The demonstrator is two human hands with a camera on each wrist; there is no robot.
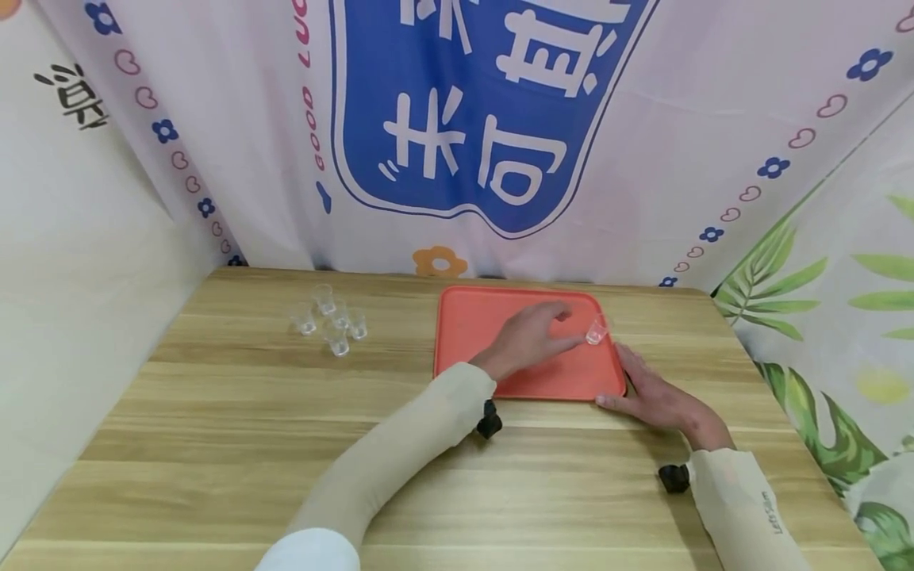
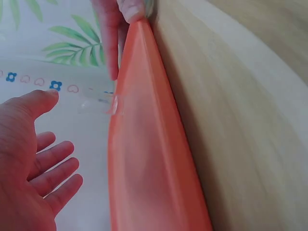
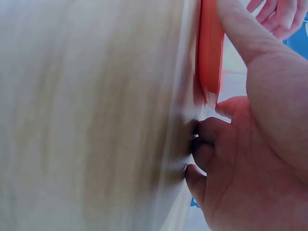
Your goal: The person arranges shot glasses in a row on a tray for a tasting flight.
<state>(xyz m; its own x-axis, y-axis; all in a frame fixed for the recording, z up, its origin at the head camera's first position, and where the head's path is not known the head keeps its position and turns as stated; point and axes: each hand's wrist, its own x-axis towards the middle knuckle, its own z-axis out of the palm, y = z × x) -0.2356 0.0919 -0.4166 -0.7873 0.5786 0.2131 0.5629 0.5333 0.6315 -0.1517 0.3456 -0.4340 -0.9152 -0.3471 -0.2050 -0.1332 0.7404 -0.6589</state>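
A red-orange tray lies on the wooden table near its back edge. On the tray, at its right side, stands a small clear cup. Over the tray reaches my left hand, fingers loosely spread. In the left wrist view a gap shows between this left hand and the clear cup. My right hand rests against the tray's front right corner, thumb at the front rim and fingers stretched along the right side. In the right wrist view its thumb touches the tray.
Several more small clear cups stand grouped on the left part of the wooden table. A printed curtain hangs directly behind the table, and a leaf-patterned cloth hangs along the right side.
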